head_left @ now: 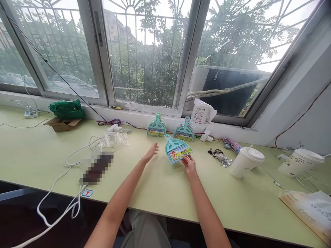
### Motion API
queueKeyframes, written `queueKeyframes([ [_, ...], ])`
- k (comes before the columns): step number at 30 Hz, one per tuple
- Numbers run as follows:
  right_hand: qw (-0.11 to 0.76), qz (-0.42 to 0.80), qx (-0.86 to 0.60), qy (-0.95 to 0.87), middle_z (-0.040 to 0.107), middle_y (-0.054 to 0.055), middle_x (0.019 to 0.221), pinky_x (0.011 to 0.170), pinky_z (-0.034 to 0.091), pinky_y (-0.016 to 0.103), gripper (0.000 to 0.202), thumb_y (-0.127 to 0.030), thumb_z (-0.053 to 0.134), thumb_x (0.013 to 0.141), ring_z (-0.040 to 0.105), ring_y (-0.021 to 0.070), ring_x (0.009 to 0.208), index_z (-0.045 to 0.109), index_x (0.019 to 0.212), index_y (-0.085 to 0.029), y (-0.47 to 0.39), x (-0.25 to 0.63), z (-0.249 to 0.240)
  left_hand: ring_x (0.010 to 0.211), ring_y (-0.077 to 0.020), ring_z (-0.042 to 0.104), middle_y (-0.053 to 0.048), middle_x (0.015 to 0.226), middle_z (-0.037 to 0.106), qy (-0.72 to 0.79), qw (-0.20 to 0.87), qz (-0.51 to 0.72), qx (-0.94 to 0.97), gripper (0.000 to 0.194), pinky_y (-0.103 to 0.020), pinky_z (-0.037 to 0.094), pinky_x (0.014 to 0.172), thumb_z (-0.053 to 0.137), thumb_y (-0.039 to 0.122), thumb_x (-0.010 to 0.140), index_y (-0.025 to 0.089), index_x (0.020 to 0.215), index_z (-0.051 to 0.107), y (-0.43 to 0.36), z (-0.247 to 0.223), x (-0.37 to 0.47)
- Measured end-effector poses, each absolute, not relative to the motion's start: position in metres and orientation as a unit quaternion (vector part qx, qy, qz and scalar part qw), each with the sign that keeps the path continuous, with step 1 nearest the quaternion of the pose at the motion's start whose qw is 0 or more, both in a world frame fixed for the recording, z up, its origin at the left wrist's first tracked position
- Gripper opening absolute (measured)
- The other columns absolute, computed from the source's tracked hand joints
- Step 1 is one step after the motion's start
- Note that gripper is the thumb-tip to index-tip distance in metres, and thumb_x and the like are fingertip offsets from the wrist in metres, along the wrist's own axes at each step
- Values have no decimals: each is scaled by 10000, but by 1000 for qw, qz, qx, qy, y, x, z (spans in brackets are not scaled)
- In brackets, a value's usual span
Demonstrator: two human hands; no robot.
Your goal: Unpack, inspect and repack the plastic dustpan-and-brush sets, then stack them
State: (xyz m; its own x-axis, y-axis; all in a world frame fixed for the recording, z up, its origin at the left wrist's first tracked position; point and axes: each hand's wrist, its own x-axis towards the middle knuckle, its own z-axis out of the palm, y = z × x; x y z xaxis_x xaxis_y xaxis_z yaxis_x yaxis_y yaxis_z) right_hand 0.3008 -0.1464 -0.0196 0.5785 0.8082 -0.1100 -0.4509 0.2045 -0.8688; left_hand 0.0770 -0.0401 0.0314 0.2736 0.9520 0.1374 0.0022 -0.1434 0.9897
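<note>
My right hand [189, 164] grips the lower right edge of a light-blue dustpan and brush set [178, 150], tilted with its handle toward the upper left. Left of the set, my left hand [151, 153] is over the table with its fingers apart and nothing in them. Two groups of similar sets lean against the wall under the window: the left group [156, 128] shows a green handle on top, and the right group [184, 132] sits just behind the held set.
Two lidded white cups [244, 162] [300, 162] and a tissue pack [307, 210] are at the right, beside keys [221, 158]. White cables [68, 162], a blurred dark object [97, 168] and a cardboard box [62, 124] with a green bag [66, 109] lie left on the table [165, 193].
</note>
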Motion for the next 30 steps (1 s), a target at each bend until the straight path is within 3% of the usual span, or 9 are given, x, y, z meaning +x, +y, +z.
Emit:
queueKeyframes([
  [3, 724, 434, -481, -235, 729, 17, 827, 626, 604, 250, 367, -217, 798, 557, 701, 159, 683, 626, 880, -191, -146, 294, -16, 740, -179, 632, -55, 868, 645, 325, 651, 329, 603, 478, -323, 499, 706, 586, 577, 744, 229, 1060, 496, -52, 4, 109],
  [8, 577, 493, -592, -271, 677, 90, 570, 379, 527, 265, 202, -161, 800, 559, 662, 220, 483, 628, 659, -122, -145, 298, -17, 509, -129, 522, 32, 659, 523, 408, 649, 378, 519, 470, -244, 398, 499, 596, 529, 739, 255, 1082, 430, -44, -20, 106],
  [12, 641, 436, -593, -218, 680, 61, 577, 425, 531, 235, 174, -303, 695, 723, 679, 183, 535, 608, 714, -152, -150, 328, -19, 491, -119, 494, 43, 651, 497, 435, 613, 416, 512, 463, -228, 380, 480, 562, 500, 773, 268, 1141, 404, -33, -23, 93],
  [16, 701, 391, -578, -147, 691, 67, 622, 471, 536, 285, 440, -563, 455, 843, 681, 185, 549, 610, 866, -151, -158, 345, -19, 485, -107, 477, 33, 688, 501, 428, 615, 401, 527, 414, -225, 380, 478, 536, 419, 795, 241, 1155, 436, -33, -25, 90],
  [18, 656, 363, -635, -186, 688, 80, 628, 447, 498, 290, 522, -608, 401, 842, 630, 175, 449, 633, 853, -141, -159, 335, -19, 492, -109, 474, 27, 696, 507, 416, 614, 389, 547, 379, -225, 375, 481, 532, 412, 791, 234, 1121, 474, -35, -25, 90],
  [20, 605, 257, -702, -274, 692, 71, 669, 487, 479, 287, 513, -571, 357, 869, 588, 150, 423, 659, 827, -158, -157, 314, -18, 530, -125, 498, 15, 712, 535, 407, 599, 380, 575, 347, -232, 383, 503, 517, 431, 797, 240, 1086, 510, -39, -25, 90],
  [23, 535, 35, -736, -414, 696, 62, 854, 658, 477, 290, 434, -448, 307, 921, 639, 174, 688, 668, 893, -208, -151, 280, -14, 741, -181, 585, -20, 826, 619, 381, 539, 391, 641, 305, -273, 448, 652, 494, 443, 811, 240, 1025, 569, -47, -24, 94],
  [26, 408, -82, -739, -530, 638, 93, 1045, 763, 446, 300, 312, -377, 376, 923, 570, 218, 985, 634, 992, -216, -141, 257, -7, 916, -224, 594, -32, 909, 666, 353, 485, 398, 694, 300, -312, 445, 813, 474, 450, 824, 243, 989, 615, -56, -22, 100],
  [30, 257, -158, -777, -552, 589, 129, 1035, 746, 430, 313, 238, -320, 449, 910, 532, 226, 954, 563, 1057, -172, -128, 240, 3, 902, -222, 609, -41, 921, 687, 352, 425, 375, 745, 352, -314, 436, 838, 410, 455, 865, 240, 1027, 637, -66, -20, 105],
])
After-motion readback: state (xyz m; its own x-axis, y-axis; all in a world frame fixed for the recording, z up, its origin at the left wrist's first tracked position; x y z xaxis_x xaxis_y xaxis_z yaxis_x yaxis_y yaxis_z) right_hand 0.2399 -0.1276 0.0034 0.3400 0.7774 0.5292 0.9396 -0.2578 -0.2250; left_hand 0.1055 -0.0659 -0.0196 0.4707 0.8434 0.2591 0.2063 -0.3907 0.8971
